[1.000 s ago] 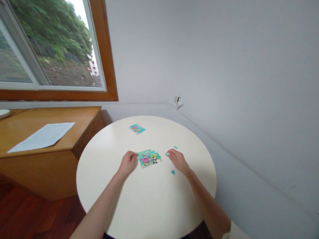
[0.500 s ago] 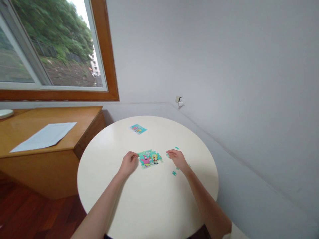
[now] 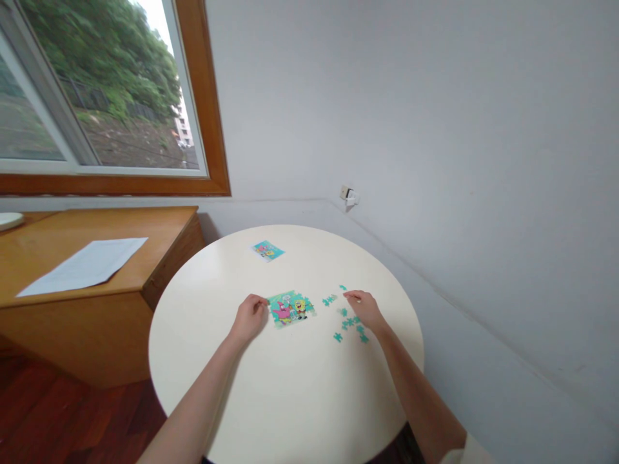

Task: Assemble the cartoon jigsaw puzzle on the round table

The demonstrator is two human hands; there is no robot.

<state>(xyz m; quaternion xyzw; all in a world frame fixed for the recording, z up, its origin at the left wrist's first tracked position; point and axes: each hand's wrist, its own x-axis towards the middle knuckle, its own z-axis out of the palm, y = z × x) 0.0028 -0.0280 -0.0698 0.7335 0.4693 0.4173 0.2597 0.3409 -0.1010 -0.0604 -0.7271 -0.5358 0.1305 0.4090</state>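
A small cartoon jigsaw puzzle, partly put together, lies near the middle of a round cream table. My left hand rests at the puzzle's left edge with curled fingers touching its corner. My right hand is to the right of the puzzle, fingers bent downward over several loose teal pieces. Whether its fingertips pinch a piece I cannot make out. A little further left, more loose pieces lie between the puzzle and that hand.
A small picture card lies at the table's far side. A wooden sideboard with a white sheet of paper stands to the left under a window. Grey walls meet behind the table, with a wall socket.
My right hand has moved right, away from the puzzle, uncovering loose teal pieces that it hid before. My left hand has stayed at the puzzle's left edge.
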